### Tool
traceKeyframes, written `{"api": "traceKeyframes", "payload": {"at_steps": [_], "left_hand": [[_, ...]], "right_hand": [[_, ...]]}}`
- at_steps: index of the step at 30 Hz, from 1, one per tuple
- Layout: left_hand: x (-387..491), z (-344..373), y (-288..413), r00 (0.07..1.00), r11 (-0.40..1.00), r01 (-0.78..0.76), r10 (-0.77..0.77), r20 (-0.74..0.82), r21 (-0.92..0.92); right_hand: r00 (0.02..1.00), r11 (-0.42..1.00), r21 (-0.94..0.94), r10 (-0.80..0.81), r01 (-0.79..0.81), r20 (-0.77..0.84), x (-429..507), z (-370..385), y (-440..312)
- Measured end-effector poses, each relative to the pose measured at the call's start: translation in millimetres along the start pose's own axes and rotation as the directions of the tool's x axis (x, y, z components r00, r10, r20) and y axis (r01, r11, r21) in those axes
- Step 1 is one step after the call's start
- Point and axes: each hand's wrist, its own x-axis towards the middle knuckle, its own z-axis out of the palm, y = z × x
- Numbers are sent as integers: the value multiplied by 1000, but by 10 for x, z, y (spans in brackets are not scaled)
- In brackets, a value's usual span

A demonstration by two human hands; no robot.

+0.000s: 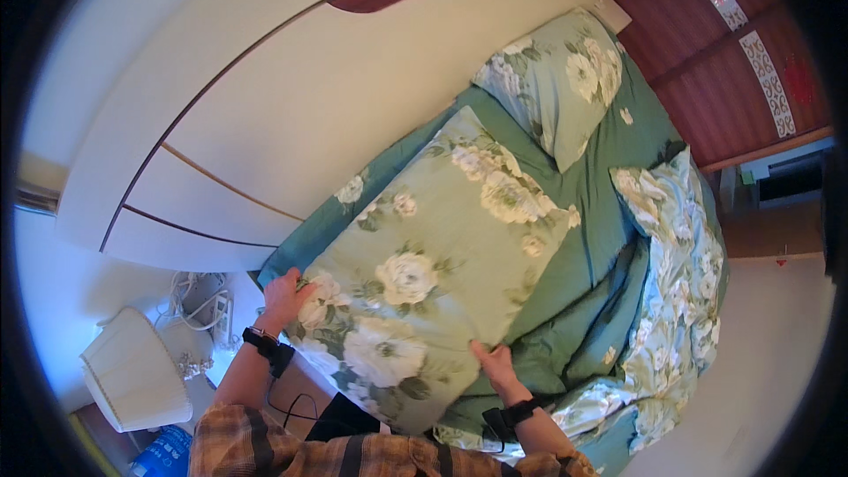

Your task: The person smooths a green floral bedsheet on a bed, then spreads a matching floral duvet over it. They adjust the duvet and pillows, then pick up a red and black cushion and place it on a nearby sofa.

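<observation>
A large pillow (457,258) in a pale green floral pillowcase lies slantwise in front of me, its near end by my body. At its left edge my left hand (286,298) grips the cloth, thumb on top and the other fingers partly hidden. My right hand (495,366) pinches the opposite edge, the thumb over the cloth and the fingers underneath. Beneath the pillow spreads a dark green bed sheet (583,212). Farther off, a second floral pillow (563,79) rests against the headboard (318,119). A rumpled floral duvet (682,285) lies along the right side of the bed.
Left of the bed stand a table lamp with a white shade (136,371), a white power strip (222,318) and tangled white cables (192,295). A blue package (162,452) sits below the lamp. Dark red wardrobe doors (702,46) close off the far side.
</observation>
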Motion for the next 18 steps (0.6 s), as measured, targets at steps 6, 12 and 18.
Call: {"api": "traceKeyframes", "payload": {"at_steps": [6, 12, 18], "left_hand": [[382, 247, 43, 987, 985, -161, 162, -10, 56], [1456, 708, 830, 984, 936, -108, 147, 95, -335], [1387, 424, 1278, 988, 937, -25, 77, 136, -349]], "right_hand": [[946, 974, -196, -166, 113, -279, 747, -467, 459], [940, 980, 181, -16, 82, -340, 1494, -393, 38], [920, 946, 277, -49, 168, -389, 1017, -168, -344]]}}
